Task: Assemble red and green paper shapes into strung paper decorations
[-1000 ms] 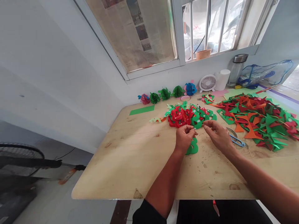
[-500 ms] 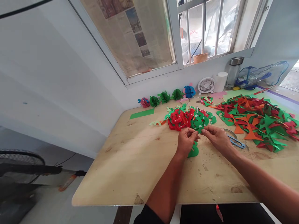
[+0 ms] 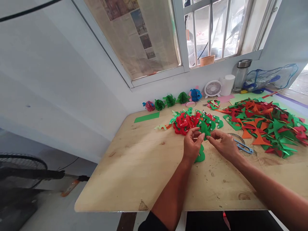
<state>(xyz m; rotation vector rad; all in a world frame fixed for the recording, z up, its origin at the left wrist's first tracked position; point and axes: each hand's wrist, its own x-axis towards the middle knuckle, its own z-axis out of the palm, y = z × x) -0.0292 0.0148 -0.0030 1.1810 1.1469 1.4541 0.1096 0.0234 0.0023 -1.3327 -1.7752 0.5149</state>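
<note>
Between my two hands is a green paper cutout (image 3: pixel 204 129), raised just above the table. My left hand (image 3: pixel 192 142) pinches its left side with thumb and fingers. My right hand (image 3: pixel 222 142) grips its lower right edge between thumb and fingertips. Another green cutout (image 3: pixel 200 156) lies on the table under my left hand, partly hidden by it. Just beyond my hands sits a heap of red cutouts (image 3: pixel 184 122) and green cutouts (image 3: pixel 218 122), some with small white squares on them.
A blue-handled tool (image 3: pixel 244 147) lies right of my right hand. Red, orange and green paper scraps (image 3: pixel 262 122) cover the table's right side. Along the wall stand folded paper figures (image 3: pixel 169 100), a small white fan (image 3: pixel 213 88) and a glass bottle (image 3: pixel 241 75). A green strip (image 3: pixel 146 117) lies at the back left.
The green cutout between my hands has turned up and now shows its broad plain face. My left fingers have spread a little along it, and my right hand has shifted slightly.
</note>
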